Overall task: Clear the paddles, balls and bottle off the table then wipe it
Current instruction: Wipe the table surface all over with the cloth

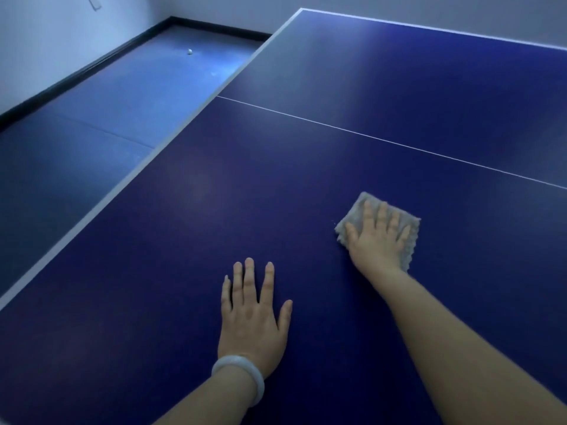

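A dark blue table tennis table [352,87] fills most of the view, with a thin white line across it. A grey folded cloth [352,220] lies on the table right of centre. My right hand [379,240] presses flat on the cloth with straight, spread fingers. My left hand [253,311] rests flat on the bare table surface near me, fingers straight, a pale bangle on its wrist. No paddle or bottle shows in view.
A small white ball [190,51] lies on the blue floor [107,118] at the far left, near the black baseboard. The table's white-edged left side runs diagonally from near left to far centre. White walls stand behind.
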`<state>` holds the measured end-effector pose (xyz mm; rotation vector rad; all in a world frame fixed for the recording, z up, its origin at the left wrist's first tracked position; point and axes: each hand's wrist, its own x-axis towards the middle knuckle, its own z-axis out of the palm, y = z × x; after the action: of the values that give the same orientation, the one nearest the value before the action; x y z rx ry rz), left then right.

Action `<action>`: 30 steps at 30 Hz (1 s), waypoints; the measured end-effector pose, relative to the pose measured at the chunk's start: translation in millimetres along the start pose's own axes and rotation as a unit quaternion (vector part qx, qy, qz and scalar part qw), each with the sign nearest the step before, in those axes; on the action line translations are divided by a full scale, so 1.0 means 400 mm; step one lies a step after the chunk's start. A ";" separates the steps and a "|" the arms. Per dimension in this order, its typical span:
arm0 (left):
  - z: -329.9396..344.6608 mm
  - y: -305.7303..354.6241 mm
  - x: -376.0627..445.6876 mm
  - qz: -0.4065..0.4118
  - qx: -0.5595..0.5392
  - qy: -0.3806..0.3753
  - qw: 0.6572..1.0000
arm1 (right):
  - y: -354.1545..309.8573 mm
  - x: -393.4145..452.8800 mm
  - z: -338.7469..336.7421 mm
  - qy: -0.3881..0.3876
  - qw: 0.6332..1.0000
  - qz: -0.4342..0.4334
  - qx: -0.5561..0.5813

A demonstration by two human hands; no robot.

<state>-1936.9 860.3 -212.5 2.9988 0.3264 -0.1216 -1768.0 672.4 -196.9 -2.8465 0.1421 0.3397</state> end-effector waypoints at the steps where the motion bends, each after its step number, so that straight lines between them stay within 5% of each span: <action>1: -0.001 0.001 0.000 -0.002 0.000 -0.001 1.000 | -0.019 0.056 -0.021 -0.009 0.999 0.038 0.021; 4: -0.010 0.006 -0.002 0.000 -0.001 -0.007 1.000 | -0.107 0.141 -0.037 -0.040 0.998 0.046 0.035; 8: -0.001 0.004 -0.001 0.004 0.010 -0.001 1.000 | -0.173 0.046 0.028 -0.043 0.983 -0.170 -0.045; 12: 0.000 0.004 0.000 0.001 0.007 -0.002 1.000 | -0.021 -0.103 0.064 -0.029 0.946 -0.305 -0.108; 16: -0.001 0.003 -0.001 0.001 0.014 -0.010 1.000 | 0.131 -0.018 -0.026 -0.019 0.992 -0.099 -0.081; 19: -0.003 0.006 0.001 0.000 0.019 -0.009 1.000 | 0.081 0.011 -0.039 -0.013 0.998 0.059 -0.024; 21: -0.003 0.006 0.000 0.001 0.021 -0.009 1.000 | -0.005 -0.049 0.004 -0.007 0.999 0.039 -0.027; 26: -0.001 0.005 -0.002 0.004 0.023 0.001 1.000 | -0.006 -0.276 0.097 0.008 0.964 -0.237 -0.120; 28: 0.001 0.004 -0.001 0.003 0.020 -0.002 1.000 | 0.093 -0.222 0.058 0.008 0.977 -0.177 -0.121; 30: 0.003 0.003 0.000 0.002 0.014 -0.004 1.000 | 0.191 -0.151 -0.007 -0.009 0.997 -0.012 -0.075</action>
<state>-1936.6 858.9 -213.4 3.0258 0.3204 -0.1377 -1835.6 602.2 -199.1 -2.9898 0.0807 0.3854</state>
